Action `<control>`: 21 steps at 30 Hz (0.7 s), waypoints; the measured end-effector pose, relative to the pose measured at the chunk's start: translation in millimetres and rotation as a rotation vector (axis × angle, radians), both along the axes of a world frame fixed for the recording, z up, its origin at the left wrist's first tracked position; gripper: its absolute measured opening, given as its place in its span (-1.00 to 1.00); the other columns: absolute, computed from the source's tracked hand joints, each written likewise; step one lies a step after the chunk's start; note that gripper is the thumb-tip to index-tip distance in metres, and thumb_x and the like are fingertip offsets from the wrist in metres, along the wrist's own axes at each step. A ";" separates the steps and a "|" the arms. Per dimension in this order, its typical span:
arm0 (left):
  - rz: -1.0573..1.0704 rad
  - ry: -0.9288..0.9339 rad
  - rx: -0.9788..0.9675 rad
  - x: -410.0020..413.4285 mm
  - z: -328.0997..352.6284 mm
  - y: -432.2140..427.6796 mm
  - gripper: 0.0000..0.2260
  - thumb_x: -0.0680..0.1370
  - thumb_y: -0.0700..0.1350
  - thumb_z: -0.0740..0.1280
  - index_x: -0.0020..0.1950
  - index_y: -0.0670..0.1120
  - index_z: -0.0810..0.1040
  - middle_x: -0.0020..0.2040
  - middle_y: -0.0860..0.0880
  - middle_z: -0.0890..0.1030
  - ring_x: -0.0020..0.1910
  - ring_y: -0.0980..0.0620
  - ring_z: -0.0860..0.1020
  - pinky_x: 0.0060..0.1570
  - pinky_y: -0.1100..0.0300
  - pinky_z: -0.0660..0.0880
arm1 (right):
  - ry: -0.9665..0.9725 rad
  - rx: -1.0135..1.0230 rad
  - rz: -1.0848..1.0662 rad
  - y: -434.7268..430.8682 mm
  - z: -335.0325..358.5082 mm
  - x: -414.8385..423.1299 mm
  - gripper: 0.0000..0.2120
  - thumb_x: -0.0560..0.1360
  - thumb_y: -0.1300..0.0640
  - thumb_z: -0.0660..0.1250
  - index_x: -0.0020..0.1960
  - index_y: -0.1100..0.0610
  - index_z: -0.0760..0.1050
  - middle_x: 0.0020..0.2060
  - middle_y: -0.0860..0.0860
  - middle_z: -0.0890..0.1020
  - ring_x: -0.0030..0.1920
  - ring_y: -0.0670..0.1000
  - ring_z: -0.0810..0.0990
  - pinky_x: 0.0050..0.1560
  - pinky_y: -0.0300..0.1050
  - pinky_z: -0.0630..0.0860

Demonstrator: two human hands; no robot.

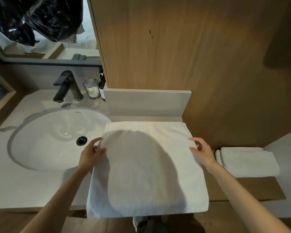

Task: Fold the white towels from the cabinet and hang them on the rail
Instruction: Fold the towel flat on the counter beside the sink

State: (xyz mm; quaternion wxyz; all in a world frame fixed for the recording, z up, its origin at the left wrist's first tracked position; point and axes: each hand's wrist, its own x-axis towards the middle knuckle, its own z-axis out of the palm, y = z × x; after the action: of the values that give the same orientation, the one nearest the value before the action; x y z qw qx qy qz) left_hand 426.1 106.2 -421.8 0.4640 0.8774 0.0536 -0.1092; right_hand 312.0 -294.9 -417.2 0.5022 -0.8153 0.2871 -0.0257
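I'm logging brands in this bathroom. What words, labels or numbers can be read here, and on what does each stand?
Mark on the sink, at its back rim: too small to read.
Label on the bottle: blurred, unreadable.
No print shows on the towel or the jar.
Nothing here can be quoted.

Wood-panelled wall (pixel 175 47), grey countertop (pixel 23 182)
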 end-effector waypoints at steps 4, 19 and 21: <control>-0.071 -0.051 -0.131 -2.3 15.5 12.2 -0.63 0.52 -0.23 0.39 0.21 0.15 0.48 -0.12 -0.05 0.58 -0.16 0.02 0.53 -0.20 0.30 0.45 | -0.053 0.016 0.030 2.7 21.3 -6.2 -0.71 0.53 0.31 0.29 0.09 -0.06 0.48 -0.09 0.15 0.50 -0.19 0.05 0.43 -0.19 -0.10 0.40; -0.286 -0.252 -0.013 -49.7 71.4 66.2 -0.75 0.52 -0.17 0.41 0.13 0.10 0.58 -0.16 -0.14 0.47 -0.20 -0.08 0.42 -0.28 0.46 0.36 | -0.052 0.334 0.170 18.7 83.6 -107.6 -0.55 0.39 0.32 0.49 0.24 0.04 0.56 0.12 -0.02 0.65 0.15 -0.03 0.61 0.14 -0.11 0.58; -0.287 -0.269 -0.016 -59.4 76.4 69.9 -0.76 0.52 -0.17 0.41 0.14 0.08 0.60 -0.12 -0.20 0.53 -0.15 -0.18 0.47 -0.20 0.39 0.39 | -0.081 0.212 0.139 25.2 80.2 -122.1 -0.58 0.33 0.30 0.55 0.14 0.02 0.61 0.06 -0.03 0.67 0.12 -0.02 0.62 0.12 -0.10 0.58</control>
State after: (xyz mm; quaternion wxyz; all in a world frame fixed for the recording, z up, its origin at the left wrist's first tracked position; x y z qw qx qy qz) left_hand 366.8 176.2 -345.4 0.4536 0.8791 -0.1353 -0.0562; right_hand 189.9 -269.8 -337.0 0.5974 -0.7738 0.2103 0.0068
